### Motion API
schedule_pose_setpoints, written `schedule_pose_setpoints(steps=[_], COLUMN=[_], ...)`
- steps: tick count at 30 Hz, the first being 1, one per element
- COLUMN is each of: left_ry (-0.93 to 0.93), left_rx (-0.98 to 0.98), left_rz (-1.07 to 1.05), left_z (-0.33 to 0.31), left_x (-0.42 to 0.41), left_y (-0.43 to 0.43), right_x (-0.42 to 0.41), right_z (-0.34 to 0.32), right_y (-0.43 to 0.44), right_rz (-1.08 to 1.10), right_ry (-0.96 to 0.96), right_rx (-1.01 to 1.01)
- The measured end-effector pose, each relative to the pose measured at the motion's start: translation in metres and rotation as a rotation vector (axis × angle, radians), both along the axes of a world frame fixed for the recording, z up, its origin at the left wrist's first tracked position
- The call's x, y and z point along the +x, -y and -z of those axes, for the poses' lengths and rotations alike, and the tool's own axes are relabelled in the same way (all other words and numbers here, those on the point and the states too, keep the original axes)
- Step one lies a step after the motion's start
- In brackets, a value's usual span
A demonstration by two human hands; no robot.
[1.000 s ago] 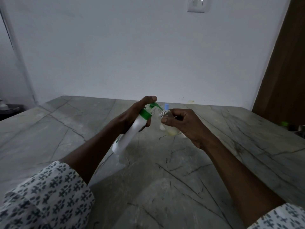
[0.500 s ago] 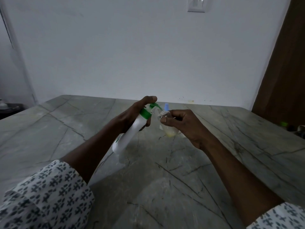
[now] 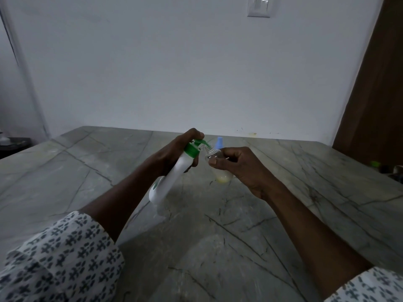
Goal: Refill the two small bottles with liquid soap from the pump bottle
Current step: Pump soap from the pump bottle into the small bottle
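Above the stone table (image 3: 87,184), the left hand (image 3: 174,153) grips the tilted white pump bottle (image 3: 172,177), its green spout at the mouth of a small clear bottle (image 3: 218,168) clasped in the right hand (image 3: 242,168), a blue-capped bottle (image 3: 219,143) just behind.

A room in a home, by the look of it: a veined grey-green stone bench (image 3: 283,192) runs up to a plain white painted wall (image 3: 174,73) carrying a white plastic wall switch plate (image 3: 259,6), with a dark brown wooden door (image 3: 375,94) at right.
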State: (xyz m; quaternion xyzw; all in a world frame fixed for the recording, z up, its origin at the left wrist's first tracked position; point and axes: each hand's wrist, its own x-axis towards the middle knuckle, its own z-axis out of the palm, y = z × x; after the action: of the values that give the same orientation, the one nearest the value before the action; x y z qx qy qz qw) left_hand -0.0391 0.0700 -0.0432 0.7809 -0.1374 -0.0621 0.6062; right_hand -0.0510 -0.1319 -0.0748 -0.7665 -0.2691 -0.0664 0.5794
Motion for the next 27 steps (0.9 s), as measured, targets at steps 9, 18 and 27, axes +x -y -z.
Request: schedule_pose_setpoints(steps=[9,18,27], left_ry=[0.009,0.003,0.002], left_rx=[-0.016,-0.045,-0.037], left_rz=[0.011,0.003,0.032], left_z=[-0.0025,0.0009,-0.0016], left_x=[-0.0060,-0.0013,-0.0032], left_y=[0.0033,0.0012,0.0030], right_x=[0.0007,-0.0010,-0.0001], right_z=[-0.0025,-0.0012,-0.0044], right_y=[0.0031,-0.0002,0.0039], right_rz=[0.018,-0.016,0.018], right_ry=[0.020,0.024,0.031], right_rx=[0.059,0.023,0.046])
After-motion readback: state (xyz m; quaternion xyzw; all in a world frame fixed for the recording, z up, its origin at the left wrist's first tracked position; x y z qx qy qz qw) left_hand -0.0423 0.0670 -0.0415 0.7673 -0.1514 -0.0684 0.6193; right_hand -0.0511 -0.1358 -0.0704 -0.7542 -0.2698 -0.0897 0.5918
